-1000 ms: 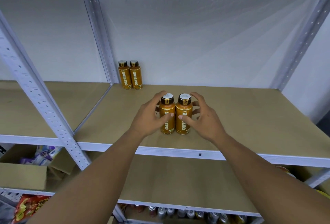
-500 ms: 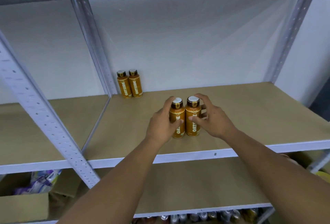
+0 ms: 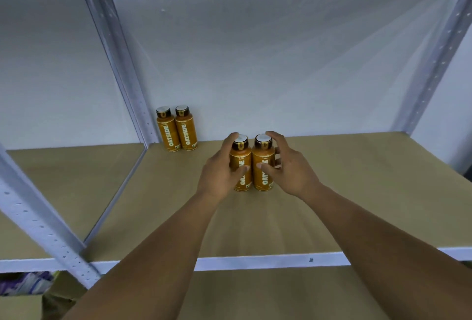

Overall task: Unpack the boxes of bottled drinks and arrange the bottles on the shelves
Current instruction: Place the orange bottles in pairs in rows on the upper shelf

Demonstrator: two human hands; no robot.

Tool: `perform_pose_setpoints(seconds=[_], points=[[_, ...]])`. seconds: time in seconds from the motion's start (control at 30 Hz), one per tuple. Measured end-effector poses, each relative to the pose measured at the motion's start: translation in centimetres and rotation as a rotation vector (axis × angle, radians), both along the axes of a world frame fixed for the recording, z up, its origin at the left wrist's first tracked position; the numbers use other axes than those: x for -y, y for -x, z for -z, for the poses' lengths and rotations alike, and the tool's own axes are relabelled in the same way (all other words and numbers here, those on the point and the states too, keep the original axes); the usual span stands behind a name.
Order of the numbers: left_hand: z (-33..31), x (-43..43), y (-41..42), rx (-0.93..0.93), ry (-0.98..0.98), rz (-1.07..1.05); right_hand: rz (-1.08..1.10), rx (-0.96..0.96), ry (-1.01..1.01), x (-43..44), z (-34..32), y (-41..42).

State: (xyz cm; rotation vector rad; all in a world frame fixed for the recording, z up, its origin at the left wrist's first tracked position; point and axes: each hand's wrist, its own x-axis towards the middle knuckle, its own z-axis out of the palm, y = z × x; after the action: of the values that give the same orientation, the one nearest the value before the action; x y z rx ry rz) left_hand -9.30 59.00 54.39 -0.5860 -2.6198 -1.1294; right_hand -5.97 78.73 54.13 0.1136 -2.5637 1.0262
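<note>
On the shelf (image 3: 357, 204) the left hand (image 3: 219, 174) curls round the left bottle (image 3: 241, 166); the right hand (image 3: 288, 169) round the right bottle (image 3: 264, 164); both upright, touching; pushed unevenly toward the back pair (image 3: 177, 129) at ten o'clock, one could topple its neighbour.

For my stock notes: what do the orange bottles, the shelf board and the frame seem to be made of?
Orange bottles: probably plastic under a matte printed orange sleeve, going by the soft sheen; glass cannot be excluded. Shelf board: matte brown, grainless, looks like fibreboard. Frame: white painted metal, with punched holes.
</note>
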Motion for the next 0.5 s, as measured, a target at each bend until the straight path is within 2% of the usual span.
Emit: perform_pose_setpoints(seconds=[0.5], points=[[0.2,-1.8,13.2,-0.033,-0.006,-0.051,-0.029,-0.056,-0.032,-1.6,0.7,14.2]])
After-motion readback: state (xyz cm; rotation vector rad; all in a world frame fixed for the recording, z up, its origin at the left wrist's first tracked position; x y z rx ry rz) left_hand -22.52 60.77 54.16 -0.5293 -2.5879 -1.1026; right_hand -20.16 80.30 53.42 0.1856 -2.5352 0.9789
